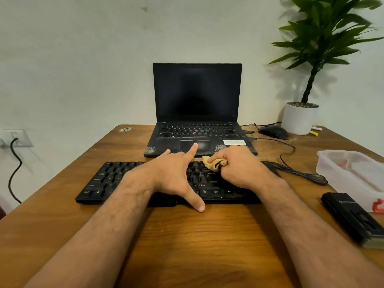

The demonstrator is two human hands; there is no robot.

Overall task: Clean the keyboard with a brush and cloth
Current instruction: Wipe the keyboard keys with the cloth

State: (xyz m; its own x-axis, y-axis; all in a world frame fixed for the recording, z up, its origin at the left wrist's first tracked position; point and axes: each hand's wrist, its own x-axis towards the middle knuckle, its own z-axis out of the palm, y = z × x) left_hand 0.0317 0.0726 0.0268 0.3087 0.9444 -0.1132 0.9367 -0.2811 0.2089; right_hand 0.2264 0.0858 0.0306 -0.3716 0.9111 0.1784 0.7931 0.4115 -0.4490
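Note:
A black keyboard (104,181) lies across the wooden desk (187,235) in front of an open black laptop (197,129). My left hand (176,175) rests flat on the keyboard's middle with fingers spread, thumb over the front edge, holding nothing. My right hand (239,165) is closed around a crumpled tan cloth (212,162), pressing it on the keys at the keyboard's upper right. No brush is visible.
A black mouse (274,132) and white potted plant (300,118) stand at the back right. A clear plastic container (353,173) and a black case (353,219) sit along the right edge. The keyboard cable (301,173) loops on the right. A wall socket (15,138) is at the left.

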